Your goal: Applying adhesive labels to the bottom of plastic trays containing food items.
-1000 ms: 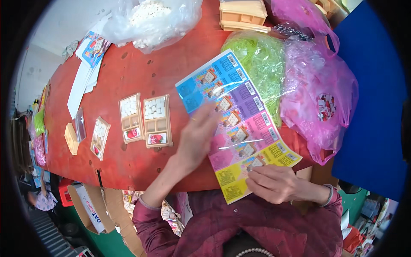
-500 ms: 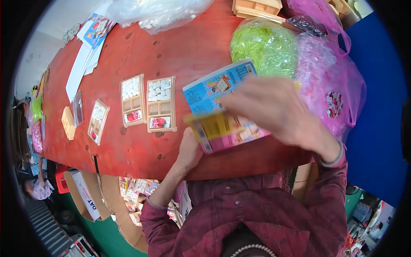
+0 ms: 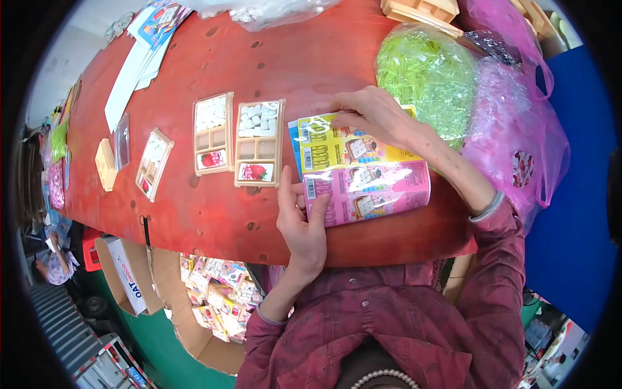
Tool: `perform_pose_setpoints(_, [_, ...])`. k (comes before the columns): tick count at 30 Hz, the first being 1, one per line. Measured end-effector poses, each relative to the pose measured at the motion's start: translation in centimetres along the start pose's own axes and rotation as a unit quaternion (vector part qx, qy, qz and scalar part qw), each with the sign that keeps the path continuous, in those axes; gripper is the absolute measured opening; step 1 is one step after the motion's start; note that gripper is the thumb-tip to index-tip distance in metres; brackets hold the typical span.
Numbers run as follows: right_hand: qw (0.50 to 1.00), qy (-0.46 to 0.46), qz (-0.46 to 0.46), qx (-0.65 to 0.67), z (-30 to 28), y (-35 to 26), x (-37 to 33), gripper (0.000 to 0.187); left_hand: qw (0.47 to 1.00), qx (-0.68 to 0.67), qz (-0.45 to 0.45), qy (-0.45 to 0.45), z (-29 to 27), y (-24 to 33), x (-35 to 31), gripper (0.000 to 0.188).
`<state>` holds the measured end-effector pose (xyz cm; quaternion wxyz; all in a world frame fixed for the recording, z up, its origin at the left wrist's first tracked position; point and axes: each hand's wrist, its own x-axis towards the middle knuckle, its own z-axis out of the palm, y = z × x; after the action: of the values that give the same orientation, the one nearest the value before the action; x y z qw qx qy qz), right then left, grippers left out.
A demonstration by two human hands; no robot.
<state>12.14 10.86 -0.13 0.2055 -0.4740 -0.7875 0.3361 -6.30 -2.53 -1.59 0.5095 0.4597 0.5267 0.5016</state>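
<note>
A glossy printed sheet (image 3: pixel 376 188) with yellow and pink panels lies in front of me on the red table, curling at its right end. A blue strip (image 3: pixel 296 146) shows past its left edge. My left hand (image 3: pixel 303 223) holds the lower left edge, thumb on top of the pink panel. Bent over the yellow panel's upper edge, my right hand (image 3: pixel 376 115) has fingertips and thumb pinched on it. Left of the sheet are two clear-covered trays (image 3: pixel 259 146) (image 3: pixel 214 136) with white marshmallow-like pieces and strawberry-printed packets. Another such tray (image 3: pixel 153 162) lies tilted farther left.
Green shred in a clear bag (image 3: pixel 424 81) and a pink plastic bag (image 3: pixel 512 123) stand at the right. Beige trays (image 3: pixel 424 11) sit behind them. White sheets (image 3: pixel 136 78) lie far left, near a clear lid (image 3: pixel 122 142). A cardboard box (image 3: pixel 172 279) of packets stands below the table edge.
The blurred, folded printed sheet now lies flatter, with its yellow and pink panels facing up. My right hand has moved up and back to its upper edge; my left thumb now rests on it.
</note>
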Motion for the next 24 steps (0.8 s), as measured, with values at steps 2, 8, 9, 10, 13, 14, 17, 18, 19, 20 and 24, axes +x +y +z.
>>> perform_pose_setpoints(2, [0.999,0.024,-0.02,-0.004,0.6,0.1,-0.1,0.02,0.996,0.081,0.017,0.024,0.0,-0.1,-0.4,0.05])
perform_pose_setpoints(8, [0.999,0.046,-0.006,0.01,1.9,-0.7,-0.2,0.019,0.946,0.305,0.104,0.04,-0.9,-0.4,-1.1,0.041])
perform_pose_setpoints(9, [0.999,0.045,0.006,0.022,2.0,-0.8,-0.2,0.019,0.946,0.306,0.103,0.04,-1.0,-0.5,-1.2,0.041])
perform_pose_setpoints(10, [0.999,0.044,0.006,0.022,2.2,-0.8,-0.2,0.019,0.933,0.333,0.127,0.052,-1.1,-0.6,-1.3,0.041])
perform_pose_setpoints(13, [0.995,0.072,0.032,0.056,2.5,-0.9,-0.1,0.016,0.912,0.376,0.159,0.049,-1.7,-0.5,-1.0,0.042])
perform_pose_setpoints(14, [0.995,0.077,0.04,0.056,2.5,-0.9,0.0,0.015,0.904,0.392,0.168,0.037,-1.9,-0.5,-0.8,0.042])
perform_pose_setpoints(17, [0.994,0.072,0.063,0.05,2.4,-1.5,0.3,0.014,0.914,0.372,0.159,0.029,-2.1,-0.4,-0.5,0.043])
perform_pose_setpoints(18, [0.994,0.062,0.079,0.045,2.5,-1.7,0.4,0.015,0.914,0.373,0.159,0.03,-2.2,-0.3,-0.4,0.043])
perform_pose_setpoints(19, [0.994,0.061,0.078,0.045,2.8,-1.6,0.4,0.015,0.92,0.365,0.142,0.025,-2.3,-0.3,-0.2,0.043])
perform_pose_setpoints(20, [0.994,0.105,0.01,-0.002,3.1,-1.4,0.4,0.017,0.926,0.355,0.126,0.019,-2.4,-0.2,-0.2,0.043])
perform_pose_setpoints(24, [0.976,0.182,-0.108,-0.046,4.2,-0.6,0.8,0.023,0.929,0.35,0.123,0.016,-2.6,-0.5,0.0,0.043])
